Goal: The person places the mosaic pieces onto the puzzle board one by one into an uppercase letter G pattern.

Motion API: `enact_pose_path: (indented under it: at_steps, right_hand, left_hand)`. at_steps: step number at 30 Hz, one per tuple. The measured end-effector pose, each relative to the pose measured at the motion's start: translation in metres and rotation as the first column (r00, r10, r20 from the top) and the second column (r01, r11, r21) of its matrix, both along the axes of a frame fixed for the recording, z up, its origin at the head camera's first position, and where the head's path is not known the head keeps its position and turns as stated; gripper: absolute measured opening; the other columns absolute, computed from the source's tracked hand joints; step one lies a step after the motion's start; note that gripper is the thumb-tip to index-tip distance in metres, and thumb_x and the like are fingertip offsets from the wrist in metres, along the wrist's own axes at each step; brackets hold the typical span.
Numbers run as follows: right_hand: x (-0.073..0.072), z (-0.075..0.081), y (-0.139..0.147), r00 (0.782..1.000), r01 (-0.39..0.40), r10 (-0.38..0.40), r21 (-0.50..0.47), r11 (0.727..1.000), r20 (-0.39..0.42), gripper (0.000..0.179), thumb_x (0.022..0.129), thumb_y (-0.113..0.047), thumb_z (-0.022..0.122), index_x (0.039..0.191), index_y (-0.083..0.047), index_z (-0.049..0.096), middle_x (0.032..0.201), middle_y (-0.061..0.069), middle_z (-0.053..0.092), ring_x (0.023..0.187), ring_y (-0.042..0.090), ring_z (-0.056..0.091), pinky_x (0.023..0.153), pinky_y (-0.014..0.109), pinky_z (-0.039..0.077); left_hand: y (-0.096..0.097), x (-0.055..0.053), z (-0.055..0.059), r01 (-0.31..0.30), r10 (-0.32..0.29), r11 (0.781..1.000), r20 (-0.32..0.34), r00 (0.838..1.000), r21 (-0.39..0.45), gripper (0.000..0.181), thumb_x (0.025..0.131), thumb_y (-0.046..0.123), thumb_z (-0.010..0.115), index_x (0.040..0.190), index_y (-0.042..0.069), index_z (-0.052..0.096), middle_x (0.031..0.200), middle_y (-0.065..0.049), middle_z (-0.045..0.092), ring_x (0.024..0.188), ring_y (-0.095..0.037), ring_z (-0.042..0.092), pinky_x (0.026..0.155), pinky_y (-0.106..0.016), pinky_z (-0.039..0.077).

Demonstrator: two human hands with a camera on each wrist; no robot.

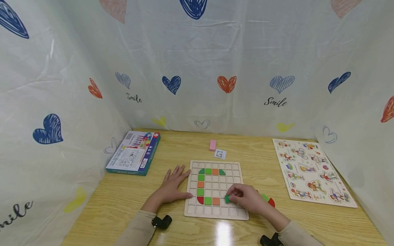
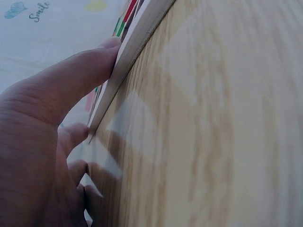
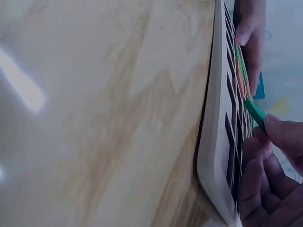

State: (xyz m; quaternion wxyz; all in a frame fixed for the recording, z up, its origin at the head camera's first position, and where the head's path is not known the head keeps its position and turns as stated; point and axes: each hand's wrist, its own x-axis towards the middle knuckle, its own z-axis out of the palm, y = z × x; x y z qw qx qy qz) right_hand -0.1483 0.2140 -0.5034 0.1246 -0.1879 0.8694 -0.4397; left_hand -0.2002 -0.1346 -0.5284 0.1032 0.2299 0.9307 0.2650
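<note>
A wooden grid board [image 1: 212, 186] lies on the table, with green, orange and red pieces set in its cells in a C-like outline. My left hand [image 1: 173, 186] rests at the board's left side, fingers spread; its thumb [image 2: 97, 61] touches the board's edge in the left wrist view. Between thumb and fingers my right hand [image 1: 246, 197] pinches a green piece [image 1: 227, 199], over the lower right part of the grid. In the right wrist view this green piece [image 3: 255, 113] is tilted above the cells. Its full shape is partly hidden by the fingers.
Loose green and red pieces [image 1: 271, 202] lie beyond the right wrist, partly covered. A pink block [image 1: 212, 145] and a small printed card [image 1: 220, 154] are behind the board. A boxed set [image 1: 133, 152] lies at the back left, a picture puzzle board [image 1: 314, 174] at the right.
</note>
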Motion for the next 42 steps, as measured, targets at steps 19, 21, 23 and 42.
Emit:
enact_pose_path:
  at_steps: [19, 21, 23, 42]
  right_hand:
    - [0.006, -0.006, -0.021, 0.998, -0.018, 0.025, 0.109, 0.994, -0.062, 0.008, 0.093, -0.025, 0.075, 0.097, -0.021, 0.07, 0.076, -0.012, 0.056, 0.064, 0.003, 0.049, 0.057, 0.022, 0.043]
    - [0.006, -0.007, -0.021, 0.997, -0.022, 0.031, 0.124, 0.992, -0.073, 0.008, 0.093, -0.025, 0.076, 0.097, -0.022, 0.07, 0.076, -0.012, 0.055, 0.064, 0.003, 0.049, 0.058, 0.022, 0.043]
    - [0.006, -0.007, -0.022, 0.996, -0.025, 0.037, 0.136, 0.99, -0.086, 0.008, 0.093, -0.025, 0.076, 0.096, -0.022, 0.07, 0.076, -0.013, 0.055, 0.065, 0.002, 0.048, 0.058, 0.023, 0.043]
    - [0.007, -0.005, -0.02, 0.997, 0.011, -0.001, 0.132, 0.991, -0.078, 0.007, 0.094, -0.022, 0.075, 0.098, -0.021, 0.07, 0.078, -0.012, 0.056, 0.066, 0.004, 0.049, 0.058, 0.022, 0.044]
  left_hand:
    - [0.0, 0.0, 0.0, -0.005, 0.005, 1.0, 0.006, 1.0, 0.001, 0.098, 0.082, 0.062, 0.075, 0.161, 0.021, 0.034, 0.17, -0.01, 0.013, 0.157, -0.032, 0.003, 0.123, -0.056, -0.004]
    - [0.0, 0.0, -0.001, -0.004, 0.004, 1.0, 0.007, 1.0, -0.001, 0.098, 0.082, 0.063, 0.075, 0.161, 0.021, 0.034, 0.17, -0.01, 0.013, 0.157, -0.032, 0.003, 0.123, -0.057, -0.004]
    - [0.0, 0.0, -0.001, -0.002, 0.002, 1.0, 0.009, 1.0, -0.003, 0.098, 0.082, 0.063, 0.075, 0.161, 0.021, 0.033, 0.17, -0.01, 0.013, 0.157, -0.032, 0.003, 0.123, -0.056, -0.005]
    - [0.0, 0.0, 0.0, -0.001, 0.001, 1.0, 0.005, 1.0, 0.01, 0.098, 0.083, 0.063, 0.075, 0.161, 0.021, 0.033, 0.17, -0.01, 0.014, 0.157, -0.032, 0.003, 0.123, -0.057, -0.006]
